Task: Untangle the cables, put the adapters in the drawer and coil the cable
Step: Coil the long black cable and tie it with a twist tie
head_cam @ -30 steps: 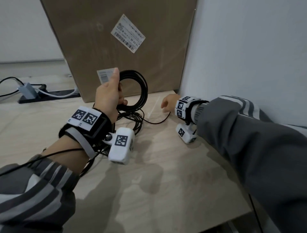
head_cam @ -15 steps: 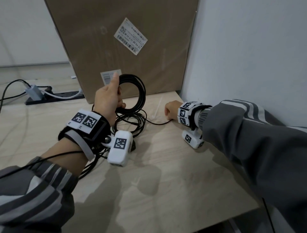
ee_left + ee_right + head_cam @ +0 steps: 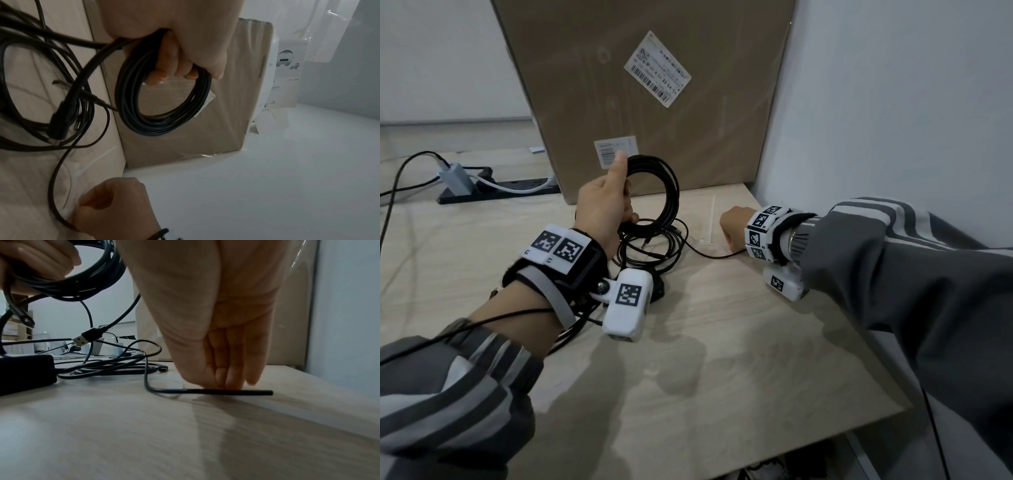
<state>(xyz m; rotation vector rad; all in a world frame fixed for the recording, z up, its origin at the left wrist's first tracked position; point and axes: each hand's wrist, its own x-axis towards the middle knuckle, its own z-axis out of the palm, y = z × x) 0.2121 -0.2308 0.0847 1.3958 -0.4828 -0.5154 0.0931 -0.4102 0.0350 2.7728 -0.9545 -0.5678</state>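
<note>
My left hand (image 3: 602, 205) holds a coil of black cable (image 3: 674, 195) upright above the wooden table (image 3: 722, 359), fingers curled through the ring (image 3: 164, 128). Below it lies a tangle of loose black cables (image 3: 654, 253) with a USB plug (image 3: 82, 339) hanging in it. A black adapter (image 3: 24, 369) sits by the tangle, half hidden under my left wrist in the head view. My right hand (image 3: 732, 226) is down on the table to the right. Its thumb and fingertips (image 3: 232, 378) pinch the end of a thin black cable (image 3: 246, 392) that runs back into the tangle.
A large cardboard box (image 3: 654, 102) stands close behind the cables, and a wall (image 3: 893, 102) closes the right side. A black power strip (image 3: 493, 192) with a grey charger (image 3: 457, 178) lies at the back left. A white cable tie (image 3: 710, 222) lies near my right hand.
My right hand has slid a little toward me along the table with the thin cable end. The left hand still holds the coil up in about the same place.
</note>
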